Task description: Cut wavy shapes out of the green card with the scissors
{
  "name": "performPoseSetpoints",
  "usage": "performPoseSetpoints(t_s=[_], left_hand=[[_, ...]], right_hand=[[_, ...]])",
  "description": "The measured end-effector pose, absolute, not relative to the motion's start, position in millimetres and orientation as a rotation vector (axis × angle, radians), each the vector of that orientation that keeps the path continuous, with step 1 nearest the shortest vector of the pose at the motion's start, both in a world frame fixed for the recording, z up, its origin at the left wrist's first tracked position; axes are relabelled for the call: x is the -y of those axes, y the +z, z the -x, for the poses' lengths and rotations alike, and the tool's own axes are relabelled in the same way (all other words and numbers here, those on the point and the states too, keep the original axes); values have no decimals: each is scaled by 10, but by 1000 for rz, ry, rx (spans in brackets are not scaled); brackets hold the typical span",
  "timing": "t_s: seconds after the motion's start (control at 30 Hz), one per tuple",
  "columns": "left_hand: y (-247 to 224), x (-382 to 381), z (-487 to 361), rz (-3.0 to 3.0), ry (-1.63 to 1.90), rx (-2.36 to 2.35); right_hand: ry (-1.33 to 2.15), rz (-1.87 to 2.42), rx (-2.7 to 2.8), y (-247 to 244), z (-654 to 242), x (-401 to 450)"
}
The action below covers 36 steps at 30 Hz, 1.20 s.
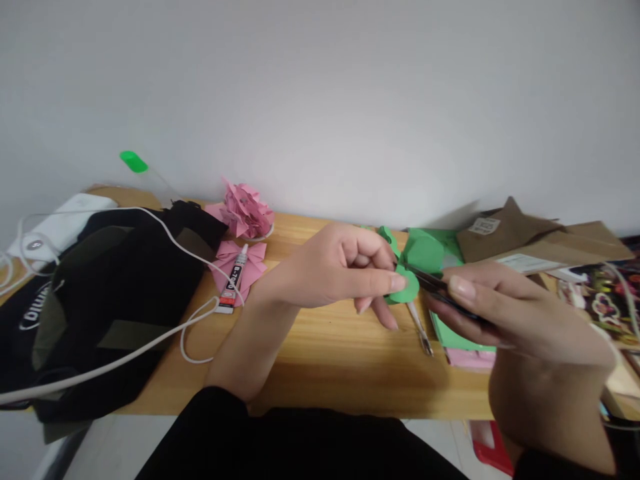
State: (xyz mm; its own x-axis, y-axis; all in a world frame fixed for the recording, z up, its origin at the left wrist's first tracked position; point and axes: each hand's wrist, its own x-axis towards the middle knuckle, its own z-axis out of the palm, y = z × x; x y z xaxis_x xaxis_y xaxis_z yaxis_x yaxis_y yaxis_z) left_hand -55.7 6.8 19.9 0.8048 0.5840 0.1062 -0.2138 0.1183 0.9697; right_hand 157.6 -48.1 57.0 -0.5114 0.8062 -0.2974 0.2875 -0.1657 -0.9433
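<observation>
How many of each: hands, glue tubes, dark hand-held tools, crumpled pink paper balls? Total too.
Hands: 2 (left hand, right hand)
Glue tube: 1
Dark tool, in the right hand: 1
Crumpled pink paper ball: 1
Total: 5

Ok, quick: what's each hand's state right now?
Left hand: closed, pinching green paper.
Right hand: closed, holding a slim dark tool, its tip at the paper.

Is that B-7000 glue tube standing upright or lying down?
Lying down: the B-7000 glue tube rests lengthwise over folded pink paper, printed side up, nozzle end toward the wall.
</observation>
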Motion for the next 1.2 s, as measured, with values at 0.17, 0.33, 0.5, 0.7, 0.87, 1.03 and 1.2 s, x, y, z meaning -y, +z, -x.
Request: performPoseSetpoints(t_s=[0.17, 0.33, 0.5, 0.7, 0.87, 1.03, 1.2], left_hand=[[196, -71, 559, -1330, 595, -331], [194, -72, 561, -1318, 547, -320], [185, -77, 549, -1305, 515, -311], [188, -71, 540, -1323, 493, -335], [202, -55, 529, -1342, 478, -352], [195, -39, 495, -1375, 407, -411], [50, -47, 469, -1373, 286, -487]], right_hand=[[1763, 1238, 1687, 573, -1580, 461], [1769, 1251, 1720, 586, -1596, 457], [1769, 1261, 1712, 569, -1644, 492], [1761, 1270, 1737, 577, -1628, 494], [1742, 1272, 1759, 562, -1653, 513], [1787, 1302, 1720, 463, -1732, 598], [1879, 1196, 1590, 205, -1728, 648]])
